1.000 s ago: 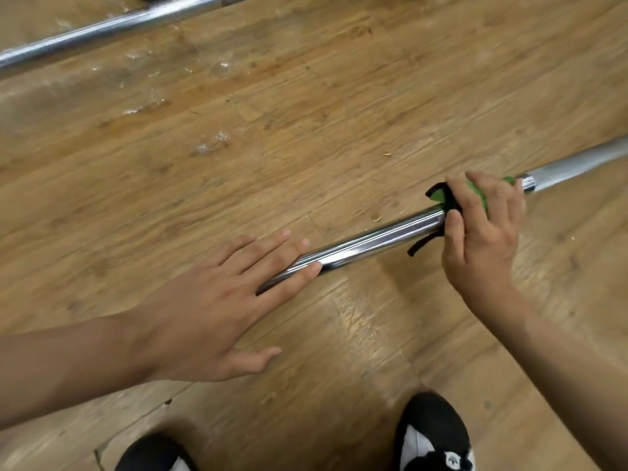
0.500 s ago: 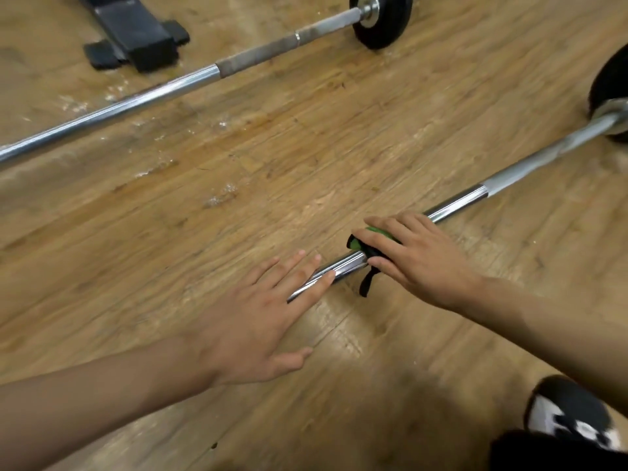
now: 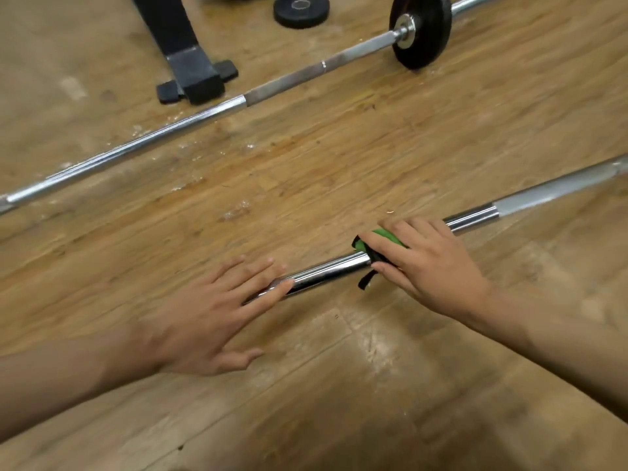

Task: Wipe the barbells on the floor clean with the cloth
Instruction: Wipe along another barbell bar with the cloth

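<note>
On the wooden floor [image 3: 306, 385], the right hand [image 3: 431, 266] clasps a green, black-edged cloth [image 3: 382, 237] around the near chrome barbell [image 3: 326, 270] at three o'clock; the left hand [image 3: 207, 317] rests flat, fingers [image 3: 268, 290] released. Mid-wipe; next likely sliding along.

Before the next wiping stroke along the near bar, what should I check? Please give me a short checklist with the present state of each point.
1. Green cloth with black edge sits on the near shiny steel bar: ok.
2. Right hand grips the cloth against the bar: ok.
3. Left hand rests flat on the bar, fingers straight, to steady it: ok.
4. The stretch of bar between the hands is free of obstacles: ok.
5. The underside of the bar is clean: cannot tell.
6. Far barbell with black round plate is already wiped: cannot tell.
</note>
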A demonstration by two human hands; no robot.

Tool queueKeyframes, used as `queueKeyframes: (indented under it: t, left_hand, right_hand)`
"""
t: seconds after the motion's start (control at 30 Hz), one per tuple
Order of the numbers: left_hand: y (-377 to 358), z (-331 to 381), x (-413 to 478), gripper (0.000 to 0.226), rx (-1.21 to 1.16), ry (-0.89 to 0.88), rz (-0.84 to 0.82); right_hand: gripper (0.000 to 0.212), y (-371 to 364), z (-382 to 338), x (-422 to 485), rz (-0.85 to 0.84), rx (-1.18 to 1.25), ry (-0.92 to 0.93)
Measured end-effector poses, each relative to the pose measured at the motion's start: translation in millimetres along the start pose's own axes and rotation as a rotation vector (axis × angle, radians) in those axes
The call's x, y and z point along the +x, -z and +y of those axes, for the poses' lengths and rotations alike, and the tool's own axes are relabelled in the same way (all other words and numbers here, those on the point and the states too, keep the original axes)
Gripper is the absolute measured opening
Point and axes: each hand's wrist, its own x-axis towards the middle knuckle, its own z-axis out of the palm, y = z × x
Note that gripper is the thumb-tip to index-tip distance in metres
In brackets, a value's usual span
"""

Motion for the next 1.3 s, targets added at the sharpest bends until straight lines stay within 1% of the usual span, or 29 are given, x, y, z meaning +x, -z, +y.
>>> queueKeyframes:
  t: [0.13,0.27,0.37,0.53,0.6,0.7,0.8,0.93,1.0,1.07,1.17,1.3]
  left_hand:
    - [25.7,9.0,21.6,0.095,0.085,-0.013,-0.091]
    - [49.2,19.9,56.6,0.094,0.1,-0.025,-0.146]
    - [54.9,32.9,76.2,0.097,0.114,-0.003,-0.211]
    - [82.2,32.7,100.9,0.091,0.118,-0.068,-0.314]
    - [87.5,36.4,109.0,0.092,0.112,-0.07,-0.345]
    - [89.8,46.7,120.0,0.096,0.111,-0.05,-0.375]
    - [89.8,57.2,138.4,0.096,0.066,-0.048,-0.327]
    - [77.7,66.9,175.1,0.095,0.021,-0.104,-0.178]
    - [72.7,65.0,195.4,0.098,-0.018,-0.098,-0.115]
    - [69.8,59.6,214.8,0.102,-0.055,-0.106,-0.068]
    - [61.1,54.6,238.1,0.107,-0.117,-0.119,-0.014]
    - [48.1,54.8,249.2,0.112,-0.16,-0.117,0.023]
  right_hand:
    - [0.048,-1.0,47.9,-23.3,0.08,0.009,-0.038]
    - [0.045,-7.3,96.6,-40.0,0.168,0.019,-0.109]
    - [0.045,-14.2,102.0,-45.8,0.242,0.037,-0.135]
    - [0.042,-24.5,101.2,-48.1,0.359,0.088,-0.154]
    - [0.04,-27.0,100.4,-48.6,0.402,0.117,-0.153]
    - [0.039,-27.8,101.2,-49.2,0.403,0.111,-0.128]
    - [0.04,-27.1,108.8,-51.6,0.354,0.072,-0.017]
    - [0.041,-29.9,131.1,-50.5,0.348,0.011,0.193]
    - [0.041,-28.8,138.9,-48.9,0.325,-0.021,0.245]
    - [0.039,-27.5,144.7,-52.4,0.335,-0.034,0.191]
    - [0.041,-24.9,159.2,-68.6,0.342,-0.067,0.04]
    - [0.045,-21.2,195.5,-98.7,0.297,-0.092,-0.124]
